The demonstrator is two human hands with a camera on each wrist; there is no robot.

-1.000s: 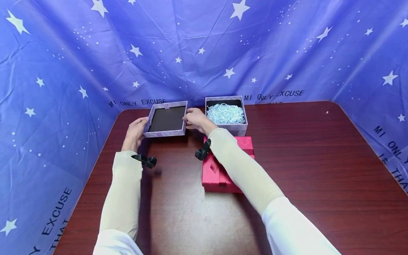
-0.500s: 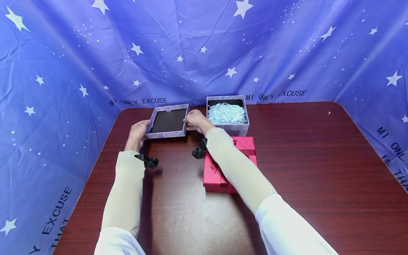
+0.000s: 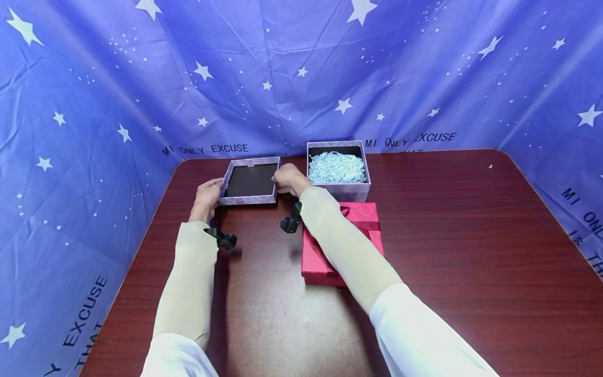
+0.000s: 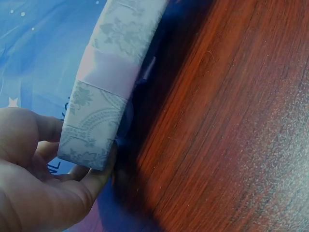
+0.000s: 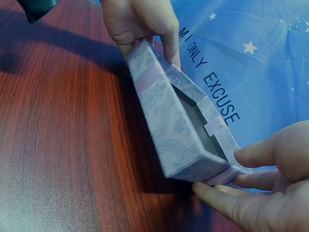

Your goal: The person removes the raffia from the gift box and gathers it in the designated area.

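A shallow lilac box lid (image 3: 250,180) with a silvery pattern lies hollow side up between my hands, its black inside showing. My left hand (image 3: 207,198) grips its left side, thumb and fingers at a corner in the left wrist view, where a pale ribbon band crosses the lid wall (image 4: 99,104). On the opposite side, my right hand (image 3: 290,179) pinches the wall, fingers reaching under the edge in the right wrist view. The lid hangs low over the table at the back left. A matching deep box (image 3: 344,192) stands right of it, filled with pale blue shredded paper (image 3: 336,167).
A red gift box (image 3: 320,264) with a ribbon sits in front of the lilac box, partly hidden under my right forearm. Blue star-printed cloth (image 3: 264,63) hangs behind the dark wooden table (image 3: 471,251) and along its sides. A tiny pale scrap (image 3: 490,166) lies at the back right.
The lid has come down slightly and its tilt has levelled out, with both hands keeping hold of it. The lilac box and red box stay in place.
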